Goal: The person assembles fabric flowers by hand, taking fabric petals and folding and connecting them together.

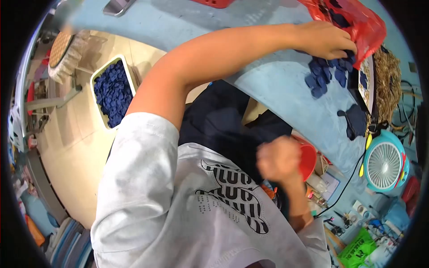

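I have the table [201, 27] running ahead and off to the right, with a bag [373, 27] lying on its far right part. Small pieces [319, 78] sit on the table just before the bag, under the left hand [328, 40]. Nearer me on that side lies a larger piece [356, 121], with a fan [385, 161] beyond it to the right. The right hand [279, 158] is beside a bucket [308, 156]. Out left, a filled tub [93, 87] stands on the floor [67, 152], a stool [60, 49] farther left.

A turquoise fan [385, 161] stands right of the right hand [279, 159]. A frilled stool [61, 49] sits far to its left.
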The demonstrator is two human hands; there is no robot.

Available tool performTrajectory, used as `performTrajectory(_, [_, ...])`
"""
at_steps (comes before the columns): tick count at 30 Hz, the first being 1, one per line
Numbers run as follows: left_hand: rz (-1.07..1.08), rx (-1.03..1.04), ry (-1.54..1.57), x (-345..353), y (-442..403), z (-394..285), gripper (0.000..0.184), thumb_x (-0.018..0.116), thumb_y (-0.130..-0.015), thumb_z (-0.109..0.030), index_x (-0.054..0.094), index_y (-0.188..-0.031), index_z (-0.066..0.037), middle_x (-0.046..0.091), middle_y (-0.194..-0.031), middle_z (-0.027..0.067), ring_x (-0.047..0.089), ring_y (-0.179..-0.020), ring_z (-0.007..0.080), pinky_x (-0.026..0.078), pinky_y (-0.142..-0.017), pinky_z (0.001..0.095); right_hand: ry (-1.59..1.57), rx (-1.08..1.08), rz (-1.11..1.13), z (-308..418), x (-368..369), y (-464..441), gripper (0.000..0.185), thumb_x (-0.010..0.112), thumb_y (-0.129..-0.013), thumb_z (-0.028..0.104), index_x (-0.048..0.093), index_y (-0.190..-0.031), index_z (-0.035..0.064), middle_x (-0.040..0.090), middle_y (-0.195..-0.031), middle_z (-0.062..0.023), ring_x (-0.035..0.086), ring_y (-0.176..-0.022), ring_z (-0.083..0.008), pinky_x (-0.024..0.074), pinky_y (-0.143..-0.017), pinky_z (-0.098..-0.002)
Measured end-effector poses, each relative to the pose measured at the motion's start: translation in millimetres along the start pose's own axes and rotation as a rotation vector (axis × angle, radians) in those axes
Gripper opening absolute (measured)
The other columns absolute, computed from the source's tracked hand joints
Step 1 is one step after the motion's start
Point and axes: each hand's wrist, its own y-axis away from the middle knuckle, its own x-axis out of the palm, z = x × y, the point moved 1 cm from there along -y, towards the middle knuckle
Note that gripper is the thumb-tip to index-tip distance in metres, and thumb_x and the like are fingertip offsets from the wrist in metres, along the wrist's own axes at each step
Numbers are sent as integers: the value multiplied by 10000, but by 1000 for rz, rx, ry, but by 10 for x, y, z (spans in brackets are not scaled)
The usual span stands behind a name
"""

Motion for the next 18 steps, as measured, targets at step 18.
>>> performTrajectory(18, [22,-123,4,71,1,38,279,531,-810,-259,549,-1072,-163,571,-974,69,588,-849,296,486,-682,411,-762,1060,717,751,511,1496,160,544,-803,106,532,-938,22,580,-713,-177,590,-668,-264,451,-610,-337])
